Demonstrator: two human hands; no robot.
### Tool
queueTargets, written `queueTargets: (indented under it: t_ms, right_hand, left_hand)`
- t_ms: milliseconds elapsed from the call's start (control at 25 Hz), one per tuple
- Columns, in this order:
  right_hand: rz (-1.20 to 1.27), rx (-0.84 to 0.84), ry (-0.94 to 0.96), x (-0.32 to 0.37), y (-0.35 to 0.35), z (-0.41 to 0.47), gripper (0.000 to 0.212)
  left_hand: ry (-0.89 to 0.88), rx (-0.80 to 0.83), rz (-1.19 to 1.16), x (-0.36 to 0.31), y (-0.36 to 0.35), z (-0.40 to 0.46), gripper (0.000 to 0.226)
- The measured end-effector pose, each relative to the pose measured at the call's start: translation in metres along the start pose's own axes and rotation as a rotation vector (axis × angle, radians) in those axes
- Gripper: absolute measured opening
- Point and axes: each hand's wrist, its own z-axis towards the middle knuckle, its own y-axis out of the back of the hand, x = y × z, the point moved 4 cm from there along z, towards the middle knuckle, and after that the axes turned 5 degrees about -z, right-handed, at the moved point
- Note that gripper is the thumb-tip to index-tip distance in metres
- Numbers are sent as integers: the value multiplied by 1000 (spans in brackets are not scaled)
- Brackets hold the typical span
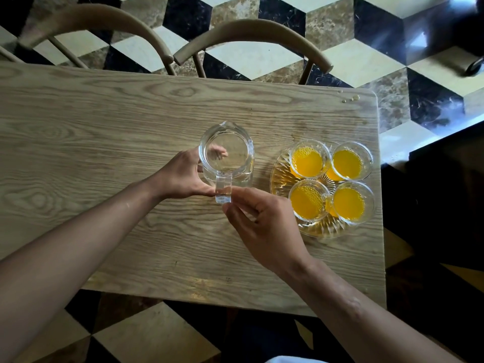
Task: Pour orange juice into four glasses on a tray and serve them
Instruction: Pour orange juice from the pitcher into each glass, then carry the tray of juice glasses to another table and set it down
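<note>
An empty clear glass pitcher stands upright on the wooden table, spout pointing away from me. My left hand wraps the pitcher's left side, thumb at the base of the handle. My right hand touches the handle's near end with its fingertips; whether it grips it I cannot tell. To the right, a cut-glass tray carries several glasses of orange juice: back left, back right, front left, front right.
Two wooden chairs stand against the table's far edge. A few drops of juice lie near the far right corner. The tray sits close to the table's right edge. The floor is patterned tile.
</note>
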Motion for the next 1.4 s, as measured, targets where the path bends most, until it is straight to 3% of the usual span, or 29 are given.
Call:
queueTargets:
  t_ms: [280,560,880,1080,1280,1400]
  right_hand:
    - [0,0,-29,1,-2,-2,26]
    - [-26,25,-29,-4,2,-5,34]
    - [-90,-35,20,2,62,-20,32]
    - [-33,-76,-31,-10,119,-34,27]
    - [-10,-161,-73,-34,185,-51,23]
    - [-42,-192,-90,-53,216,-62,22]
  left_hand:
    - [42,38,-54,8,-2,-1,98]
    - [107,125,-93,14,0,-5,134]
    - [183,-121,-131,-31,42,-60,112]
    - [129,-395,-266,-95,46,-97,74]
    - [16,-659,-282,-155,10,-120,37]
    - [-30,-717,-291,-186,-34,-124,31]
